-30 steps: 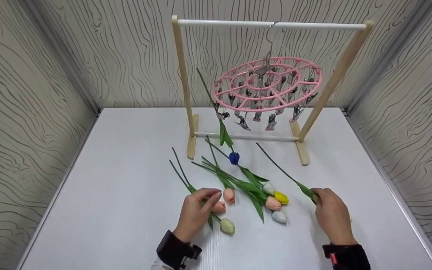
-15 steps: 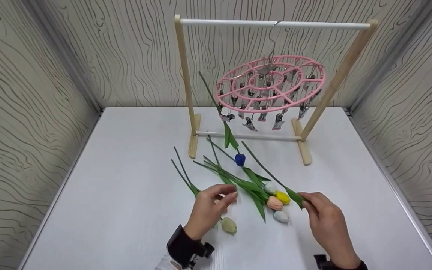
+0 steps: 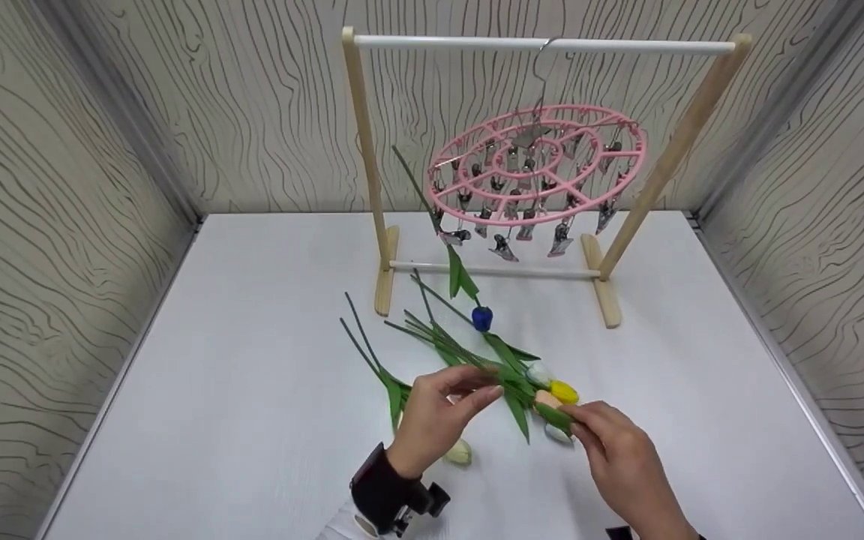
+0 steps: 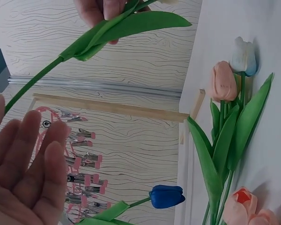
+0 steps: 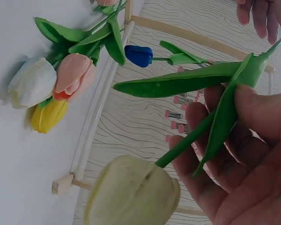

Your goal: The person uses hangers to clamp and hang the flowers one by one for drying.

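Observation:
My right hand [image 3: 627, 457] pinches a cream tulip [image 5: 133, 192] around its stem and green leaves, with the bloom hanging below the fingers in the right wrist view. The tulip's bare stem [image 4: 35, 84] points toward my left hand [image 3: 439, 412]. That hand is half open, thumb apart from the fingers, and the stem's end comes close to the thumb in the left wrist view; I see no grip on it. A blue tulip [image 3: 482, 319] hangs bloom-down from a clip of the pink round clip hanger [image 3: 537, 165].
Beneath and between the hands lie several tulips, among them a yellow one [image 3: 565, 391] and a peach one [image 5: 75, 75]. Another pale tulip [image 3: 460, 451] lies near my left wrist. Behind them stands a wooden rack [image 3: 664, 172] with a white bar [image 3: 447, 43] on the white table [image 3: 237, 337].
My right hand has moved left with the cream tulip, over the lying blooms. My left hand has shifted right toward its stem. The clip hanger has swayed slightly.

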Tool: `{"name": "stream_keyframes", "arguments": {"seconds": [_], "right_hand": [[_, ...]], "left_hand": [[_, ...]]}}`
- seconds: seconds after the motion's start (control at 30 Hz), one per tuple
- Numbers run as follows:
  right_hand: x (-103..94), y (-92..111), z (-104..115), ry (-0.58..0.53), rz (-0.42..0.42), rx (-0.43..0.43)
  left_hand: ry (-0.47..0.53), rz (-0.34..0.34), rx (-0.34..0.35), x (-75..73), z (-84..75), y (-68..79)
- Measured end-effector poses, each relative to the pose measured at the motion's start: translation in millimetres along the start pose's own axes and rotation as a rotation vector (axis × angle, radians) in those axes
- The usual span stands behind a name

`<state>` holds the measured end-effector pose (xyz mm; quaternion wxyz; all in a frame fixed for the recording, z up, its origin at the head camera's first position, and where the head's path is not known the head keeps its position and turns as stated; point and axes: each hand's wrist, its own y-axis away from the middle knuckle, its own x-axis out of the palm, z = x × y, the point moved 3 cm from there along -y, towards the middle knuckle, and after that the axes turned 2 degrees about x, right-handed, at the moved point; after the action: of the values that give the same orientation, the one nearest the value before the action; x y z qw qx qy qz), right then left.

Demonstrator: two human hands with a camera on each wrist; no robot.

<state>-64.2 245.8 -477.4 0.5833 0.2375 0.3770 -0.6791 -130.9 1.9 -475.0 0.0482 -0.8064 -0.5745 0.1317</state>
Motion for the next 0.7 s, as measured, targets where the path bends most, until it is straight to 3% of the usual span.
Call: {"name": "stream_keyframes", "arguments": {"seconds": [0.23, 0.37, 0.57, 0.7], "right_hand": [[9.6, 3, 5, -0.014, -0.043, -0.131], [4.6, -6, 6, -0.036, -0.066, -0.171], [-28.0, -56, 8, -0.149, -0.200, -0.231], [-51.2, -101, 15, -0.199, -0.201, -0.106]], "left_hand": [[-0.022, -0.021, 0.061, -0.1, -1.4, 2.3], [-0.035, -0.036, 0.079, -2.2, -1.9, 1.3], [-0.027, -0.062, 0.130, -6.9, -5.0, -3.4], [-0.014, -0.074, 0.141, -9.2, -7.0, -7.2]]}}
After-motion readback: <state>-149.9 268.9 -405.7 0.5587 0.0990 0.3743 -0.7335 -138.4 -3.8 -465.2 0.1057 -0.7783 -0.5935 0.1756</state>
